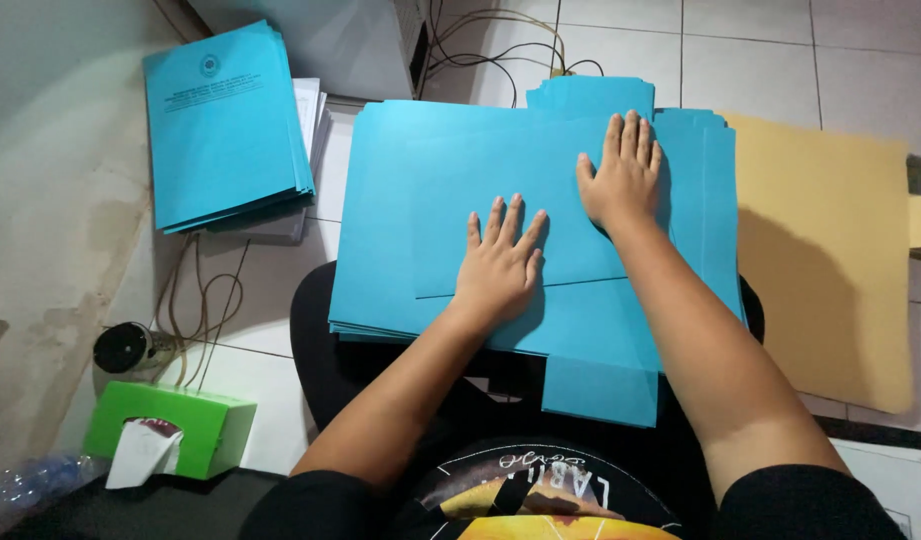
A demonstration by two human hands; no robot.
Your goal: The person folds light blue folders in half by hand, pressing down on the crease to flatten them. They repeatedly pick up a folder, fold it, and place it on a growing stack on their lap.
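Observation:
A stack of large blue paper sheets (410, 200) lies across my lap and the tiled floor. The top sheet is folded over, with its edge running under my palms. My left hand (500, 265) rests flat on the fold, fingers spread, near the middle of the stack. Further away and to the right, my right hand (622, 172) also presses flat on the folded sheet with fingers together. Neither hand grips anything.
A second pile of printed blue sheets (225, 120) over white papers lies at the far left. A tan cardboard sheet (830, 250) lies to the right. A green tissue box (180, 425), a black cylinder (125, 347) and cables (205, 300) sit at the left.

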